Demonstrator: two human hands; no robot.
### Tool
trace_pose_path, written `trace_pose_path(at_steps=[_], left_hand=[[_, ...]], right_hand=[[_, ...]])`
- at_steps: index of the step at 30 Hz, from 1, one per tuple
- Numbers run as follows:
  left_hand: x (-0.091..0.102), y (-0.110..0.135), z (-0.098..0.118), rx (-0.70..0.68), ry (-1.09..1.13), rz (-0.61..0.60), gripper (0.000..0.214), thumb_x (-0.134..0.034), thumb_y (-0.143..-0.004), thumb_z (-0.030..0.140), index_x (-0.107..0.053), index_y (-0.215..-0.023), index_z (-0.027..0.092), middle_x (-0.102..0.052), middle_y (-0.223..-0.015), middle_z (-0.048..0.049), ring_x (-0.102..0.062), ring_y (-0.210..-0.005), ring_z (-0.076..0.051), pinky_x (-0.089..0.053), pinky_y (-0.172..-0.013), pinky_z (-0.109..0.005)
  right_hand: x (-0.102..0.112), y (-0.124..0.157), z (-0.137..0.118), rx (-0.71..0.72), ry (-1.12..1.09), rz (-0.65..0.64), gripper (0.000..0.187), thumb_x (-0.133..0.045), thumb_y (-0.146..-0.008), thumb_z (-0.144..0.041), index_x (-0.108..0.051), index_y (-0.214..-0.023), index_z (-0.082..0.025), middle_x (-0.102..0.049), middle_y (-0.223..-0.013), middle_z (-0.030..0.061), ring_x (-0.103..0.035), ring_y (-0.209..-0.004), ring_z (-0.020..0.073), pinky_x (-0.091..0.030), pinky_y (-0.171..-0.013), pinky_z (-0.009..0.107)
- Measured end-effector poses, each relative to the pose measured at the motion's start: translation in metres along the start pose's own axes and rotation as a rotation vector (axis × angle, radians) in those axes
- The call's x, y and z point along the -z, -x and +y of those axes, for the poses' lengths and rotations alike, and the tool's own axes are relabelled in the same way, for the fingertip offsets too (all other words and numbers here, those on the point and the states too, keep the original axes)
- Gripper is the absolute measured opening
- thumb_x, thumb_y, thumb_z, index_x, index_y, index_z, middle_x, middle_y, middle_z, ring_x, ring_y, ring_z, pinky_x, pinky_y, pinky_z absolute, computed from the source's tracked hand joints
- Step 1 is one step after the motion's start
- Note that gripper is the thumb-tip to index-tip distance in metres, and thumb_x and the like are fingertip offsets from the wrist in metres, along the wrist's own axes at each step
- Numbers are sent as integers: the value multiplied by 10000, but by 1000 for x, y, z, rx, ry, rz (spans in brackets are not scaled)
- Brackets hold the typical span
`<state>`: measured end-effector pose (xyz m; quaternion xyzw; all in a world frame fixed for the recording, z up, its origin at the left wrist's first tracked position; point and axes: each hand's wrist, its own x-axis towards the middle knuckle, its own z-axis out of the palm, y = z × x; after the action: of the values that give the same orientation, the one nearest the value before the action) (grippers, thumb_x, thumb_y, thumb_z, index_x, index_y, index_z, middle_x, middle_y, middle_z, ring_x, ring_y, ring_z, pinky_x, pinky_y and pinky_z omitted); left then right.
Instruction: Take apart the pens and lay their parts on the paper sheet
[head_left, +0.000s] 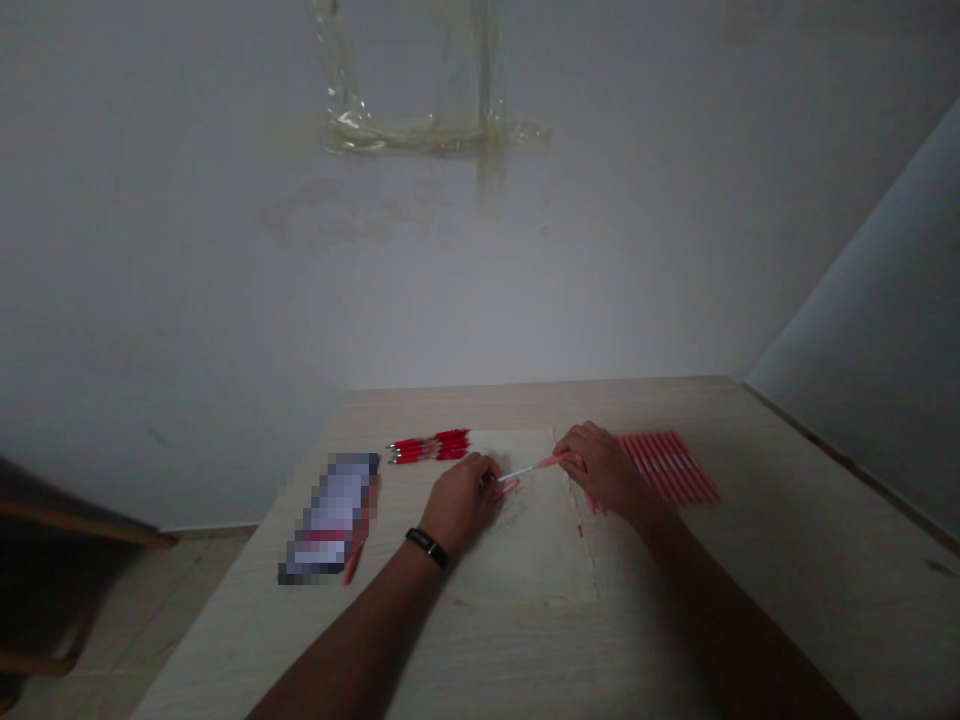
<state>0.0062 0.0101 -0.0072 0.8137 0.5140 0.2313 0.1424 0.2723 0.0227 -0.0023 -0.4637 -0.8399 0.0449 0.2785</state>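
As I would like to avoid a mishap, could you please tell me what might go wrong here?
The right hand is close beside the row of pink pens, so it might knock them askew. The thin white rod between the left hand and the right could slip or bend.

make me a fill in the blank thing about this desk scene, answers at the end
The left hand wears a black ____ around its wrist.
The row of pink pens extends to the ____ of the right hand, which holds a pink pen piece.
The red pens point their silvery tips toward the person's ____.
Shiny strips of ____ are stuck to the wall.

Missing words: wristband; right; left; tape.
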Motion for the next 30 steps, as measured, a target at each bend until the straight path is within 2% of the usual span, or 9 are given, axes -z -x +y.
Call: trace_pose_path(at_steps=[8, 15, 24, 26, 30], left_hand=[[2, 0, 9, -114, 116, -56, 122, -547, -923, 211, -665, -903, 191, -637, -884, -53, -579, -787, -169, -408, -680, -257], [-1, 0, 6, -129, 166, 22, 72, -599, -902, 203, -653, -950, 198, -615, -898, -34, -564, -777, -158, -412, -679, -254], [-4, -2, 2, -75, 241, 72, 397, -636, -897, 299, -542, -1274, 223, -629, -985, -35, -584, -724, -142, -456, -669, -260], [-4, -1, 1, -54, 188, 70, 367, -626, -906, 350, -568, -1242, 213, -634, -976, -45, -590, -727, -151, -452, -664, -266], [-3, 0, -3, -35, 39, 0, 228, -598, -922, 388, -663, -1009, 188, -641, -936, -70, -597, -756, -177, -427, -648, -271]], right_hand=[[-14, 0, -35, 56, -127, -75, 74, -629, -903, -132, -618, -902, -205, -645, -912, 28, -561, -941, 204, -406, -907, 363], [-16, 1, -32, 20, -125, -108, 112, -610, -899, -102, -647, -952, -194, -650, -948, 42, -572, -959, 205, -419, -896, 346], [-17, 1, -30, -35, -195, -46, 158, -603, -864, -63, -630, -947, -195, -661, -934, 33, -599, -912, 191, -440, -834, 316], [-18, 2, -28, -65, -235, -25, 151, -604, -870, -76, -628, -956, -198, -669, -932, 32, -607, -894, 186, -447, -818, 311], [-19, 1, -24, -110, -281, 10, 106, -607, -884, -111, -627, -935, -201, -683, -887, 27, -620, -856, 183, -452, -800, 312]])
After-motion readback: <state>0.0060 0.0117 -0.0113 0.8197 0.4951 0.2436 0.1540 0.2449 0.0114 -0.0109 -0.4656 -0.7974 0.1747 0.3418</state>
